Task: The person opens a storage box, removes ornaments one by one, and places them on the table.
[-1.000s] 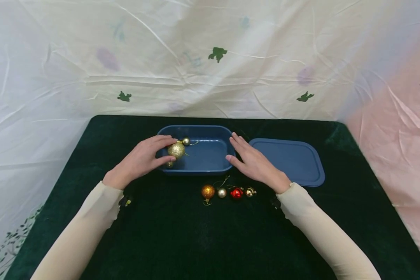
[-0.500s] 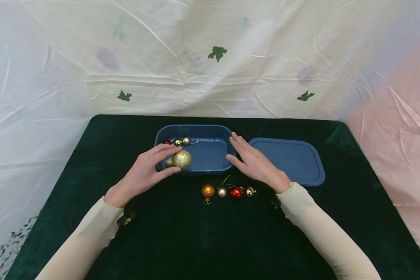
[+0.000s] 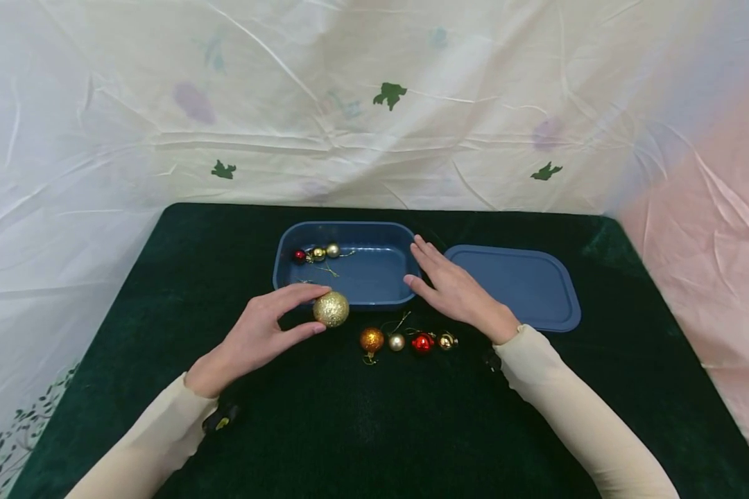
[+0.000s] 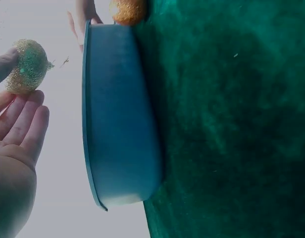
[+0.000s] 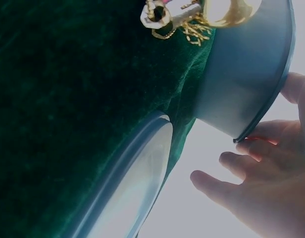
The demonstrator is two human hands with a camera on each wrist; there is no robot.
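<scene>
My left hand pinches a large gold glitter bauble between thumb and fingers, just in front of the blue box. In the left wrist view the bauble hangs beyond the box rim, its cord loose. My right hand touches the box's right rim with fingers outstretched, and holds nothing. Inside the box, at the back left, lie a small red bauble, a shiny gold bauble and a pale gold bauble. My left hand hides the box's front left corner.
A row before the box holds an orange glitter bauble, a pearly bauble, a red bauble and a gold bauble. The blue lid lies right of the box on the dark green cloth.
My left hand has lifted the large gold bauble out of the box, over its front rim and toward me. The small baubles at the back left have come into sight. My right hand has stayed put.
</scene>
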